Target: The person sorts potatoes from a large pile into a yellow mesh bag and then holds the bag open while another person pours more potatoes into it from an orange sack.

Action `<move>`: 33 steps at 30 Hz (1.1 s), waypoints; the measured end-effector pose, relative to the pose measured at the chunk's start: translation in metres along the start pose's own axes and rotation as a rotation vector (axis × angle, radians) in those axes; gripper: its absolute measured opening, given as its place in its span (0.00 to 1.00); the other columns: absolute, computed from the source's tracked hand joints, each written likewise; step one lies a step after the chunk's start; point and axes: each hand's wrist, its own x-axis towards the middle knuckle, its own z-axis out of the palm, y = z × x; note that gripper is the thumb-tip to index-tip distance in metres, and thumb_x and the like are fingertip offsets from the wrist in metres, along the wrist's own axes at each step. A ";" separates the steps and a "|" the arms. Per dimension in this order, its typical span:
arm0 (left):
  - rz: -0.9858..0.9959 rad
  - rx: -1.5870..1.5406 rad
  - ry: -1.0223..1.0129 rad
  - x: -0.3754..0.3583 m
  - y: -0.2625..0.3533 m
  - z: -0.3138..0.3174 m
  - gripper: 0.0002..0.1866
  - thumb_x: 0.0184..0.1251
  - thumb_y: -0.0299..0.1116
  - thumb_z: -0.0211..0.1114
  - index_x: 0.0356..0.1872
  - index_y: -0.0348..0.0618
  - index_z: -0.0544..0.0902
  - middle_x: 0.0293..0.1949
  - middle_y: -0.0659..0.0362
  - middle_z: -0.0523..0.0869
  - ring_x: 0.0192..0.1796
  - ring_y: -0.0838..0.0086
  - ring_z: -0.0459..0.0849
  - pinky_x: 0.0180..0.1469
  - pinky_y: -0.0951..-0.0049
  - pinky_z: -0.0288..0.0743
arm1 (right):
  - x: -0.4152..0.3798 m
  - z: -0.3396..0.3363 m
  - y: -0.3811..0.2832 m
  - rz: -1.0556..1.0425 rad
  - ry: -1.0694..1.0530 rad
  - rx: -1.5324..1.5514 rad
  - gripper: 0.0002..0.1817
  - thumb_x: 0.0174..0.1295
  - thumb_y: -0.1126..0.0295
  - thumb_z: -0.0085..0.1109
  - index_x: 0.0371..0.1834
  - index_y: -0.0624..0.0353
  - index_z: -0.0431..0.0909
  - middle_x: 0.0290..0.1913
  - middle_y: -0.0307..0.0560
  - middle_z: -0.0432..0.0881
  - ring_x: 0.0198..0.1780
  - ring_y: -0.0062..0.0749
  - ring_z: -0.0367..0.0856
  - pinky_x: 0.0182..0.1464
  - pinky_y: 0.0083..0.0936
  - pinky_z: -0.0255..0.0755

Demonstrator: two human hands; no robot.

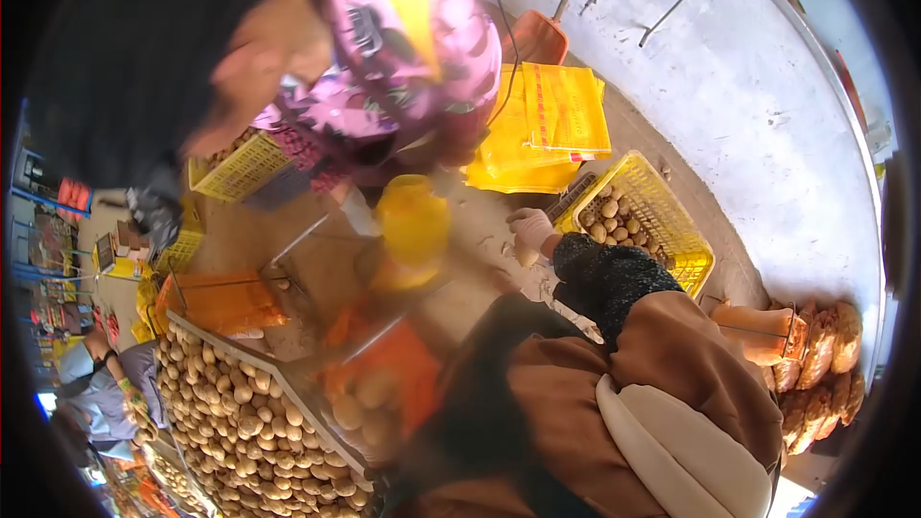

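My right hand (532,228), in a pale glove below a dark speckled sleeve, is closed on a tan potato (527,255) beside a yellow plastic crate (693,259). Several potatoes (611,221) lie inside that crate. My left sleeve (480,374) is a dark smear across the lower middle, and motion blurs the hand so that I cannot tell what its fingers do. Close to that sleeve, an orange mesh bag (393,350) with potatoes in it shows blurred.
A co-worker in a pink flowered garment (446,29) leans in close. A tray heaped with potatoes (254,432) fills the lower left. Flat yellow sacks (566,115) lie beyond the crate, near an orange shovel (537,38). Filled mesh bags (815,355) are stacked at right.
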 end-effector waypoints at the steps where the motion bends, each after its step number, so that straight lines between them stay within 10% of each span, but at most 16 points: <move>1: -0.025 -0.002 0.000 0.006 -0.007 0.009 0.18 0.75 0.45 0.61 0.57 0.46 0.74 0.48 0.54 0.80 0.43 0.67 0.75 0.46 0.65 0.72 | 0.007 -0.011 0.016 -0.009 -0.004 -0.147 0.13 0.63 0.74 0.60 0.48 0.54 0.89 0.47 0.46 0.89 0.46 0.36 0.88 0.51 0.24 0.82; 8: -0.206 -0.056 0.016 0.044 -0.052 0.054 0.18 0.73 0.47 0.63 0.53 0.47 0.76 0.48 0.56 0.80 0.46 0.67 0.75 0.50 0.60 0.72 | 0.071 -0.065 0.102 0.397 0.008 -0.206 0.14 0.66 0.67 0.57 0.49 0.54 0.89 0.45 0.51 0.90 0.46 0.46 0.89 0.53 0.30 0.82; 15: -0.367 -0.137 0.045 0.071 -0.076 0.074 0.18 0.71 0.49 0.65 0.50 0.48 0.78 0.49 0.58 0.81 0.49 0.66 0.75 0.55 0.55 0.72 | 0.143 -0.115 0.111 0.195 -0.454 -0.667 0.31 0.34 0.63 0.80 0.49 0.54 0.90 0.65 0.40 0.81 0.65 0.29 0.79 0.65 0.16 0.74; 20: -0.452 -0.264 0.061 0.080 -0.081 0.066 0.17 0.69 0.50 0.66 0.48 0.49 0.79 0.49 0.60 0.82 0.51 0.66 0.75 0.58 0.52 0.72 | 0.176 -0.101 0.122 0.742 -0.084 0.029 0.20 0.64 0.57 0.59 0.53 0.57 0.86 0.54 0.57 0.86 0.58 0.52 0.83 0.60 0.41 0.76; 25: -0.448 -0.130 0.017 0.076 -0.076 0.077 0.13 0.74 0.41 0.66 0.51 0.47 0.79 0.48 0.62 0.82 0.51 0.70 0.76 0.59 0.52 0.73 | 0.193 -0.131 0.096 0.859 0.012 0.010 0.30 0.62 0.49 0.64 0.60 0.59 0.79 0.61 0.58 0.82 0.61 0.51 0.82 0.61 0.41 0.76; 30: -0.112 0.828 -0.007 0.095 -0.088 0.140 0.12 0.84 0.40 0.50 0.50 0.43 0.74 0.27 0.61 0.77 0.21 0.77 0.71 0.23 0.78 0.69 | 0.231 -0.133 0.092 1.051 0.077 -0.018 0.36 0.62 0.47 0.64 0.66 0.63 0.72 0.70 0.59 0.74 0.64 0.51 0.81 0.64 0.40 0.76; 33: -0.063 0.940 -0.133 0.101 -0.085 0.143 0.09 0.84 0.37 0.48 0.43 0.46 0.71 0.25 0.62 0.75 0.19 0.78 0.68 0.20 0.78 0.67 | 0.232 -0.139 0.104 1.087 0.153 -0.014 0.32 0.63 0.50 0.63 0.63 0.62 0.76 0.65 0.61 0.79 0.63 0.52 0.82 0.64 0.40 0.76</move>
